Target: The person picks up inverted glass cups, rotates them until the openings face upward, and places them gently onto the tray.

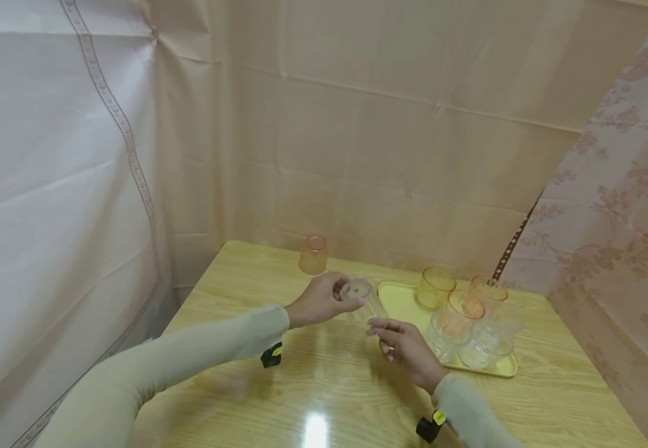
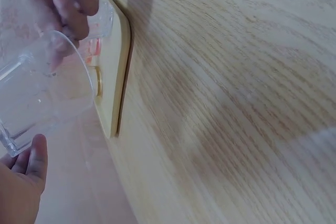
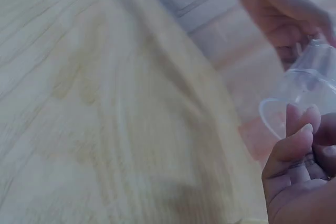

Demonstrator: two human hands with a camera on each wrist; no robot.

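Over the middle of the table, a clear plastic cup (image 1: 373,305) is held tilted between both hands. My left hand (image 1: 324,300) grips it by the base, thumb on the near side; the left wrist view shows this cup (image 2: 47,95) with its wide rim facing the other hand. At the rim, my right hand (image 1: 408,351) pinches the edge with thumb and fingertips, as the right wrist view shows best. Just right of the hands lies a yellow tray (image 1: 399,298) bearing yellow, orange and clear cups. Part of the clear cup's rim is hidden behind the right fingers.
An orange cup (image 1: 314,256) stands upside down near the table's back edge. On the tray are a yellow cup (image 1: 435,288), orange cups (image 1: 466,303) and clear cups (image 1: 486,345) crowded together. Hanging cloth (image 1: 357,155) encloses the wooden table (image 1: 279,398) at the back and sides.
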